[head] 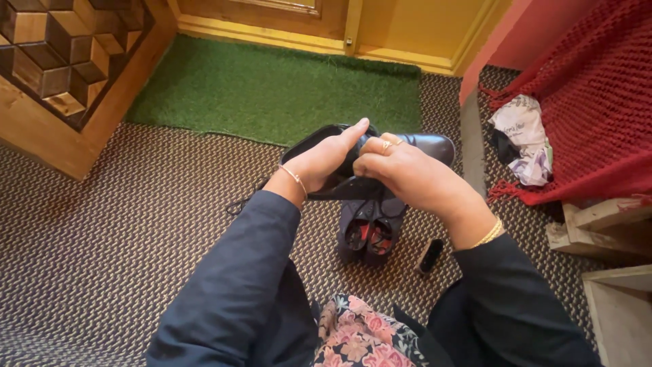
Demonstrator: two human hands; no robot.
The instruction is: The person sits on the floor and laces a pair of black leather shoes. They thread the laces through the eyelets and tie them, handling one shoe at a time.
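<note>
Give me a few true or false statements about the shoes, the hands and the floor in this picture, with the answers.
1. Both hands hold a black leather shoe in the air. True: the left hand grips its opening end, the right hand its middle.
2. The second shoe sits on the green mat. False: it lies on the patterned carpet under the hands; the green turf mat lies beyond it.
3. A small dark brush lies on the carpet right of the second shoe. True.
4. The right hand wears no jewellery. False: it shows a ring and a gold bangle.
5. A red knitted throw hangs at the right. True.
</note>
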